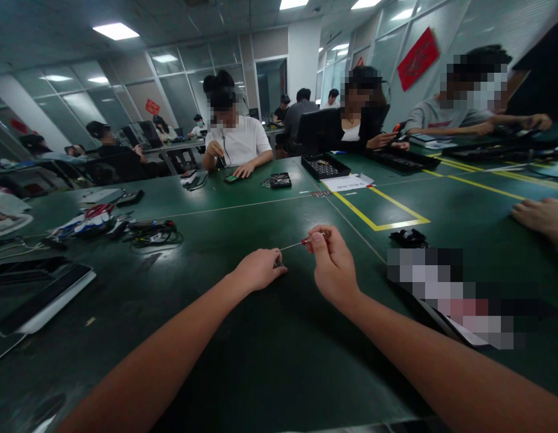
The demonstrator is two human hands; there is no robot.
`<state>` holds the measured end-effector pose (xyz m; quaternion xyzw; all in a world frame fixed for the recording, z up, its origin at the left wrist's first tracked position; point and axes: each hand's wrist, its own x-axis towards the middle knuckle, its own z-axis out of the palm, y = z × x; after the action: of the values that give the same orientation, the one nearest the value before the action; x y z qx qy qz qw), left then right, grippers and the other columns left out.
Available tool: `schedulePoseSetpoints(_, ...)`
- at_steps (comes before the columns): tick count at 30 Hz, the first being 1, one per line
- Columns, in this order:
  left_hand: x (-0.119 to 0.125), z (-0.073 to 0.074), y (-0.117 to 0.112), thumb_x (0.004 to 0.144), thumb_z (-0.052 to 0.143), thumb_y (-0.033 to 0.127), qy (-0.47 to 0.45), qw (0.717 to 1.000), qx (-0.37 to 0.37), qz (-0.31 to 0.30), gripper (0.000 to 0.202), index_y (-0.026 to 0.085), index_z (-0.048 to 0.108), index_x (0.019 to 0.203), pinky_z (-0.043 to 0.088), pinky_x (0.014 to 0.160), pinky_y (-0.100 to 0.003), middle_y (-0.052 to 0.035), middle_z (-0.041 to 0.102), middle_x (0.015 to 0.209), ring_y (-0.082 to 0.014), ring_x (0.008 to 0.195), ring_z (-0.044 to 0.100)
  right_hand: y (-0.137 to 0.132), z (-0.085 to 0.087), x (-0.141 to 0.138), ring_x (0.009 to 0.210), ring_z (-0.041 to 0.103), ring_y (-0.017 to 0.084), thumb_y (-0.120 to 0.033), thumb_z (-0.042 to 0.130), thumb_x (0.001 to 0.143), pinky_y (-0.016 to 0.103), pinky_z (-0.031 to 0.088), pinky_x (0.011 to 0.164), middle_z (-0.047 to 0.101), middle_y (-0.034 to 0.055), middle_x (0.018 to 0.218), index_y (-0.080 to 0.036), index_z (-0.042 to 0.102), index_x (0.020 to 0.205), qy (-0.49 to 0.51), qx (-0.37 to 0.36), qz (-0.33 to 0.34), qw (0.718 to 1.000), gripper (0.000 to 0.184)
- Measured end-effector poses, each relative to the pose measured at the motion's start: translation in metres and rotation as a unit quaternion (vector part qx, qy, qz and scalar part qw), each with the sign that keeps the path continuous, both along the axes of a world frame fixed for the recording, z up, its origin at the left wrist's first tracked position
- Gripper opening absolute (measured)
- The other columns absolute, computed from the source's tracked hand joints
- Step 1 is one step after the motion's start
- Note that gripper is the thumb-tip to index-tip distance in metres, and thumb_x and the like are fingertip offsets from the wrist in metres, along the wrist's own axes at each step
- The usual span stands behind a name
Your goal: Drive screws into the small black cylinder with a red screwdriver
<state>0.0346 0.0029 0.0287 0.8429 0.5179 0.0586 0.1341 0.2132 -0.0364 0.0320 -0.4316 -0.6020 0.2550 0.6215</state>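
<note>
Pinching a thin red-handled metal screwdriver (301, 243), the right hand (333, 264) hovers near the middle of the dark green table (243, 361). Just beside it, the left hand (258, 269) rests curled over a small dark part (278, 263), which the screwdriver tip meets. Farther off, by the left edge, lies a tangle of black cables (153, 233).

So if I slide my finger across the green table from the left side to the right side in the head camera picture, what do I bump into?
Flat tablet → tangle of cables → left hand → thin screwdriver → right hand → small black part → another person's hand.
</note>
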Motion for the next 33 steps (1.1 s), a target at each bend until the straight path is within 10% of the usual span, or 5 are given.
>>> schedulePoseSetpoints(12, -0.054, 0.005, 0.006, 0.085, 0.056, 0.039, -0.237, 0.960, -0.089, 0.118, 0.036, 0.021, 0.071, 0.112, 0.045, 0.061, -0.028, -0.0059, 0.068, 0.089, -0.0181, 0.070, 0.060, 0.000, -0.001, -0.001, 0.075, 0.058, 0.019, -0.041, 0.043, 0.102, 0.035, 0.045, 0.072, 0.061, 0.0007, 0.081, -0.026, 0.056, 0.099, 0.001, -0.005, 0.010, 1.000, 0.021)
schedulePoseSetpoints(21, -0.142, 0.026, -0.025, 0.070, 0.079, 0.052, -0.441, 0.843, -0.139, 0.276, 0.053, 0.015, 0.067, 0.105, 0.032, 0.047, -0.019, 0.0006, 0.052, 0.070, -0.0113, 0.058, 0.047, 0.000, -0.002, -0.001, 0.076, 0.059, 0.019, -0.041, 0.044, 0.102, 0.034, 0.044, 0.071, 0.061, 0.0007, 0.082, -0.025, 0.056, 0.098, -0.006, -0.015, 0.023, 1.000, 0.021)
schedulePoseSetpoints(33, -0.260, 0.049, -0.112, 0.092, 0.049, 0.024, -0.543, 0.629, 0.084, 0.550, 0.017, 0.017, 0.054, 0.077, 0.039, 0.048, -0.019, 0.0020, 0.052, 0.064, -0.0117, 0.056, 0.044, 0.006, -0.009, -0.002, 0.081, 0.060, 0.019, -0.042, 0.044, 0.102, 0.034, 0.046, 0.075, 0.062, 0.0014, 0.084, -0.024, 0.057, 0.099, -0.012, -0.026, 0.031, 0.999, 0.022)
